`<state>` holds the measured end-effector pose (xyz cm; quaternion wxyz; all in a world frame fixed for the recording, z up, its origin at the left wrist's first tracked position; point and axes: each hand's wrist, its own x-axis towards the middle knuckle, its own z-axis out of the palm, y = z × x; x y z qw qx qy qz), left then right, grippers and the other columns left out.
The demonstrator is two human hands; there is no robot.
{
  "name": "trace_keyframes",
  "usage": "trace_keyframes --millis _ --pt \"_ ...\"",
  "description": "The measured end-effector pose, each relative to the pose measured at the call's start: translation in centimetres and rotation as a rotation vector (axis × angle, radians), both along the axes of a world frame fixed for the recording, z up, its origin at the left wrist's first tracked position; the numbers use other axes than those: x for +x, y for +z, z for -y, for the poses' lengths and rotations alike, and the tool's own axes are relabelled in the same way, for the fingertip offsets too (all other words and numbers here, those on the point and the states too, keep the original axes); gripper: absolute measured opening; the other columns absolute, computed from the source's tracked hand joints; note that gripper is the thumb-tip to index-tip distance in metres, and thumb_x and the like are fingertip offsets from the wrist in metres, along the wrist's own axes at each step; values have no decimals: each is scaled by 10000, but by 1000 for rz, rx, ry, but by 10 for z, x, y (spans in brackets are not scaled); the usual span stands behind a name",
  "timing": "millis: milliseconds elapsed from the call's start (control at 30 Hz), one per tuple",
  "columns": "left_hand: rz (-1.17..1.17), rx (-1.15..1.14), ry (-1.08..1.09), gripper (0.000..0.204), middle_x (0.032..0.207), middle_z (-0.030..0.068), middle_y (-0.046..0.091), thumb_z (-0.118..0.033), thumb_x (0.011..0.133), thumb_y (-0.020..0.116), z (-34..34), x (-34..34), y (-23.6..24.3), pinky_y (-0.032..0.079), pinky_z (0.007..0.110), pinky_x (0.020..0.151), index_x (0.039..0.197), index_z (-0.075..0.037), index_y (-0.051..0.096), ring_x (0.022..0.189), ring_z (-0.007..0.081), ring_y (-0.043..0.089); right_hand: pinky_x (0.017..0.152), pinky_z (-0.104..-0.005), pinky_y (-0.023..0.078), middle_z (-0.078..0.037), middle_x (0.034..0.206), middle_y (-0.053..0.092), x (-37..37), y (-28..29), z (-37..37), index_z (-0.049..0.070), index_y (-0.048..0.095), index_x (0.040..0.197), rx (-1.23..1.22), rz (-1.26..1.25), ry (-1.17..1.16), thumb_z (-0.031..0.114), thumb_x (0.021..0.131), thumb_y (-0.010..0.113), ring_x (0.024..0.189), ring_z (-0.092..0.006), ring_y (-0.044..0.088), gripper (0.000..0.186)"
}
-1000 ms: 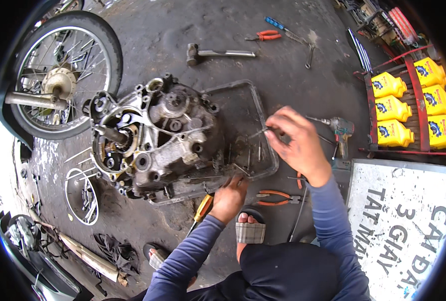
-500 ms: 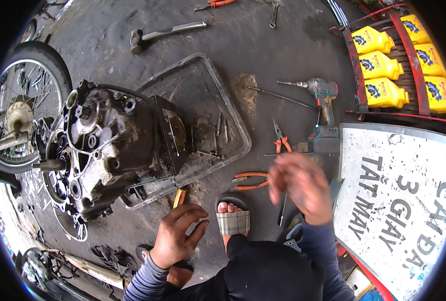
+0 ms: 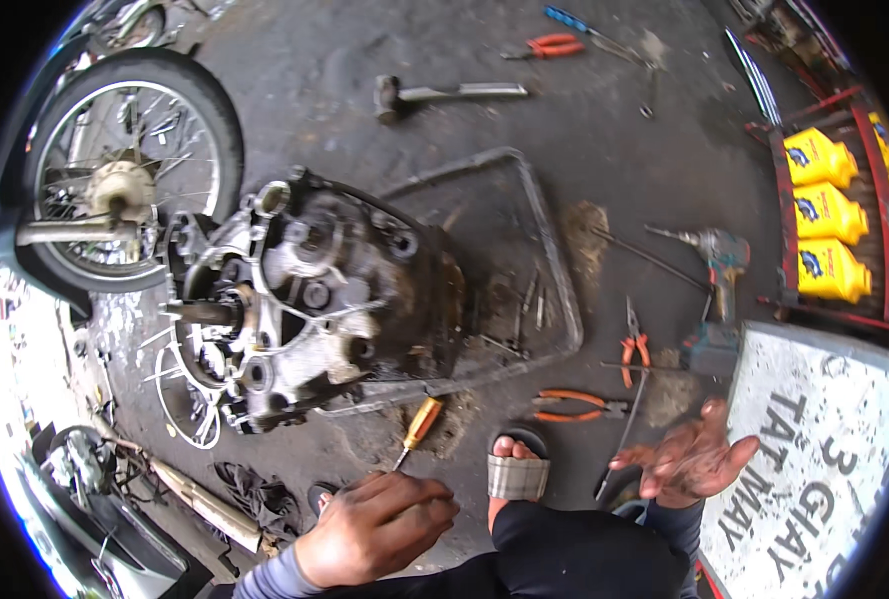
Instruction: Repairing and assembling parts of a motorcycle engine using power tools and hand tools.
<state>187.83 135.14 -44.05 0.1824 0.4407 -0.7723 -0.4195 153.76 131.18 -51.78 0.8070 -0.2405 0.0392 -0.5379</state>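
Note:
My left hand [image 3: 379, 526] is low in the view, back up, with its fingers curled together; the inside of the hand is hidden. Just beyond it, a screwdriver [image 3: 423, 422] with a yellow-orange handle lies on the ground, its shaft running towards my knuckles. My right hand [image 3: 689, 461] is palm up at the right, its darkened fingers spread and holding nothing. Near it are orange-handled cutting pliers [image 3: 572, 402], long-nose pliers [image 3: 636, 345] and a thin dark rod [image 3: 624, 431]. A greasy engine block [image 3: 334, 290] sits left of centre, partly over a shallow tray [image 3: 554, 250].
Behind the tray lies a hammer [image 3: 454, 92], with red-handled pliers [image 3: 554, 45] further off. A cordless impact driver [image 3: 721, 270] stands right, near a rack of yellow bottles [image 3: 826, 212]. A white sign [image 3: 764, 364] flanks my right hand. A spoked wheel [image 3: 130, 175] stands left.
The view has shifted, so the ground things appear further right and lower. My right hand has turned palm up with fingers spread. My left hand's fingers have curled together more.

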Motion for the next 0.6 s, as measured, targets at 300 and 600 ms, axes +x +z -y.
trace_keyframes --millis 300,600 --pt "377 -467 226 178 907 113 690 16 736 724 164 77 78 534 346 720 906 0 676 822 228 674 794 -325 511 -112 1004 640 177 22 191 -9 673 1089 -810 -1082 -80 100 872 706 872 -194 622 245" --pt "361 -2 -82 152 967 136 693 -64 868 660 260 119 32 540 349 765 993 3 713 860 231 677 774 -375 490 -132 954 641 180 64 204 -3 684 939 -859 -1076 -190 123 841 720 868 -315 638 164"
